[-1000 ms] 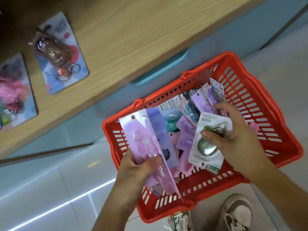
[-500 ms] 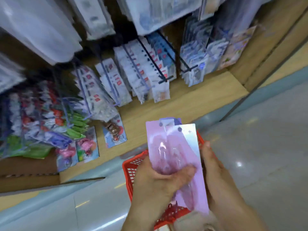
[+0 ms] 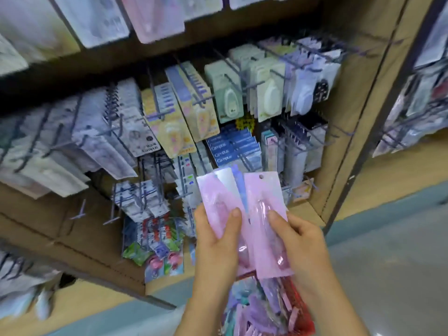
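Since half a second ago the stack has split: the right hand (image 3: 303, 243) now pinches one pink packet (image 3: 264, 197) by its lower half, drawn just to the right of the fanned packets (image 3: 213, 197) that the left hand (image 3: 215, 248) grips, thumb across the front. Directly below both hands sits the red basket (image 3: 301, 314), heaped with loose packets (image 3: 254, 309) in purple, pink and teal.
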Tool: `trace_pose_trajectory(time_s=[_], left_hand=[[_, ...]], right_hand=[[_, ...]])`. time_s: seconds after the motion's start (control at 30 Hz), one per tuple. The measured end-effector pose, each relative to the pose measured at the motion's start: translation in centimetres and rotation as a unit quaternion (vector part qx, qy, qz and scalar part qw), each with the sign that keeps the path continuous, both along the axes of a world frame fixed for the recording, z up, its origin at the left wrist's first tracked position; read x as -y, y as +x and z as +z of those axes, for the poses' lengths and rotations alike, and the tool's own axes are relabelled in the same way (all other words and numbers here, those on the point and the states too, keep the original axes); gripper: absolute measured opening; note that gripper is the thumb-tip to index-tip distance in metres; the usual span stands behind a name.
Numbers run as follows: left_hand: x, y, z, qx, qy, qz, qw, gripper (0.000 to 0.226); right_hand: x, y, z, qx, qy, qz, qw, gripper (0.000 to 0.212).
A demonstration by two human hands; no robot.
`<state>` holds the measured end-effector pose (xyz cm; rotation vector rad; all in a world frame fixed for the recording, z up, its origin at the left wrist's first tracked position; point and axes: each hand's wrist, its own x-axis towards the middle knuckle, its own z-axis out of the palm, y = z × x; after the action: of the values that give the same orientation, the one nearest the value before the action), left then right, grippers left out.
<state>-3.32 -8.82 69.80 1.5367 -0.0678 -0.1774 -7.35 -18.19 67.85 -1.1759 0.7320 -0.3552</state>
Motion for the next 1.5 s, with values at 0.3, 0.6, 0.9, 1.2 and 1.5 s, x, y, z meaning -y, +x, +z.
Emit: trace_pose_trajectory(time_s=[0.3, 0.6, 0.9, 1.2, 1.5], left_hand=[[-5.5, -2.7, 13.5, 0.027, -0.101, -0.032, 0.994, 0.026], [-6.8, -5.7, 17.2, 0.012, -0.105, -0.112, 0.988, 0.049], [-10.4, -5.5, 21.3, 0.138, -0.025, 0.011, 0.99, 0.043], [-16.3, -1.0, 26.5, 0.269, -0.073, 0.18, 0.943, 0.061], [-19.9, 7.4, 31.8, 0.301, -0.119, 0.197, 0.925, 0.037]], right_hand=[[3.6, -5.8, 13.4, 0.201, -0.104, -0.037, 0.973, 0.013], [1.1, -6.8, 19.8, 0.267, -0.176, 0.036, 0.947, 0.031], [-3.0, -4.1, 23.5, 0.323, -0.161, 0.072, 0.93, 0.027], [-7.7, 3.0, 28.4, 0.375, -0.176, 0.135, 0.9, 0.035], [-10.1, 9.1, 34.6, 0.384, -0.17, 0.013, 0.908, 0.018]])
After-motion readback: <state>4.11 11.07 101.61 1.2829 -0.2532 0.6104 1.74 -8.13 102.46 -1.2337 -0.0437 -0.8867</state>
